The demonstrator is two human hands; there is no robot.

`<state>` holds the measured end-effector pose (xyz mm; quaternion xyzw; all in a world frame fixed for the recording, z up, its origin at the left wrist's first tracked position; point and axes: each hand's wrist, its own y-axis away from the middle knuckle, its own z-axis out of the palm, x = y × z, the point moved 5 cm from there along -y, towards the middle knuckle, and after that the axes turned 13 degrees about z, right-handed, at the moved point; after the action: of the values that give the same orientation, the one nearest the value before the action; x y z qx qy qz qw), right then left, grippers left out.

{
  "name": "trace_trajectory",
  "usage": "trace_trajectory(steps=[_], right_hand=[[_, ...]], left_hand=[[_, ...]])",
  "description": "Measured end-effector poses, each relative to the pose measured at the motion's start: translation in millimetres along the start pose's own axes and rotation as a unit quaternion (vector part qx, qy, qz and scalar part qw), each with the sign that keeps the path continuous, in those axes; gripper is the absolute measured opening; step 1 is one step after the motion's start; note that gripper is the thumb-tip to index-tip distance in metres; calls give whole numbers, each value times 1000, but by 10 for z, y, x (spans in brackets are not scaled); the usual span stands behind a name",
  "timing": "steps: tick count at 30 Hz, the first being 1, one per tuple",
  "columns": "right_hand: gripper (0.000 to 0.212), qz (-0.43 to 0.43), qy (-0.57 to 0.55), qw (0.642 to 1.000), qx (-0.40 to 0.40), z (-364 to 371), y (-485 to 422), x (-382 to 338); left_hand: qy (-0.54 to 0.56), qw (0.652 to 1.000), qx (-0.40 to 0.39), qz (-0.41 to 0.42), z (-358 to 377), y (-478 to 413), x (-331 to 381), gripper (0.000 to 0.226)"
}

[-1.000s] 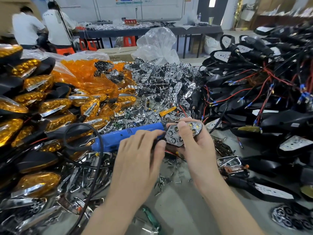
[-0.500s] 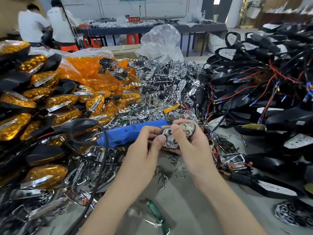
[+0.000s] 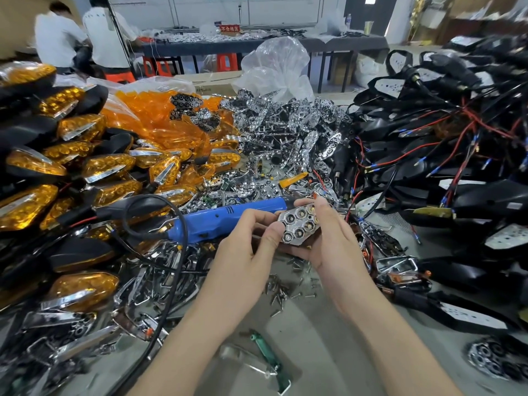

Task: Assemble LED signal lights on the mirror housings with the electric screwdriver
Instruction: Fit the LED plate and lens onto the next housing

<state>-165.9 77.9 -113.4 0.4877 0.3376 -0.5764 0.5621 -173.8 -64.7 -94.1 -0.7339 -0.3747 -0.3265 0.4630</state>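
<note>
from my feed both forearms come up from the bottom edge and meet over the middle of the desk (image 3: 328, 352), wrists a little bent, palms turned toward each other.

the left hand (image 3: 243, 252) is pinching: its thumb lies flat on the near-left corner of the reflector (image 3: 300, 227) and its curled fingers close on that same end from the far side. the right hand (image 3: 334, 238) cradles the reflector from below and from the right, palm under it, thumb laid along its right edge, fingertips hooked over the far edge. so the reflector sits between the two hands, lifted off the desk, its chrome cups facing up at me and tilted slightly left.

the blue screwdriver (image 3: 223, 221) lies just beyond the left hand's knuckles, tip pointing toward the reflector. i cannot tell whether any finger touches it. its black cord (image 3: 171, 252) loops off to the left of that hand.

loose screws (image 3: 280, 290) are scattered on the desk directly below the hands, between the wrists. a green tool (image 3: 268, 355) lies nearer me, between the forearms.

left of the left hand is a heap of amber lights (image 3: 94, 167). beyond both hands is a pile of chrome parts (image 3: 285, 130). right of the right hand are black housings (image 3: 471, 201) with red and black wires.
</note>
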Motion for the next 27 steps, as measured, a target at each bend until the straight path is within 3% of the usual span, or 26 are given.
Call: trace_trajectory(steps=[6,14,20,27], right_hand=[[36,19,-53,998,8,-3,-18,11],[39,14,-132,991,22,-94,-1,-131],[34,25,-155,987,26,-175,8,-171],[33,32,-164,986,18,-180,9,-175]], left_hand=[[-68,997,-5,37,-24,15,63,12],[-250,958,-106,93,-88,71,112,35],[-269,951,-112,103,-146,66,87,23],[-239,964,-106,47,-241,61,-34,20]])
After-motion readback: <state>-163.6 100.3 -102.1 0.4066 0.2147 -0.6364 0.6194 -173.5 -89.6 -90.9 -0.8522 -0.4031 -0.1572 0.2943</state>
